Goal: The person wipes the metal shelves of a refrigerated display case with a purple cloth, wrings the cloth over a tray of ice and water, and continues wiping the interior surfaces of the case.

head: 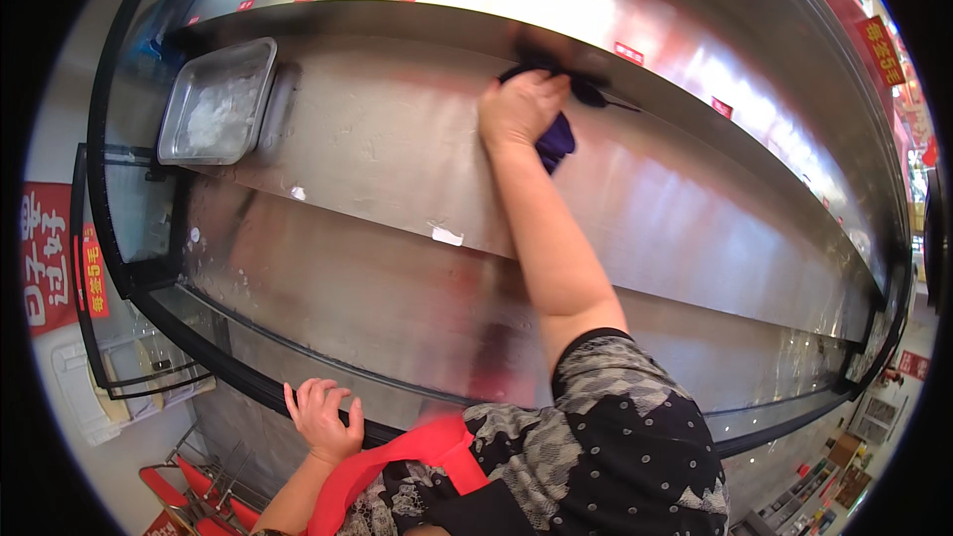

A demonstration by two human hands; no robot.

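Note:
My right hand (523, 106) reaches far into a stainless steel display case and presses a dark purple cloth (555, 143) against the back of the upper metal shelf (387, 141). Part of the cloth hangs out below the palm, and a dark strip of it trails to the right. My left hand (322, 417) rests at the black front rim (260, 393) of the case, fingers apart and holding nothing. At the shelf's left end stands a rectangular metal tray (257, 119) with clumps of ice (220, 115) in it.
White scraps of label (447, 236) stick to the shelf's front edge. Below it lies a lower metal level (357, 290) with wet spots. Small red tags (629, 53) line the raised back ledge. Red folding chairs (165, 487) stand at lower left.

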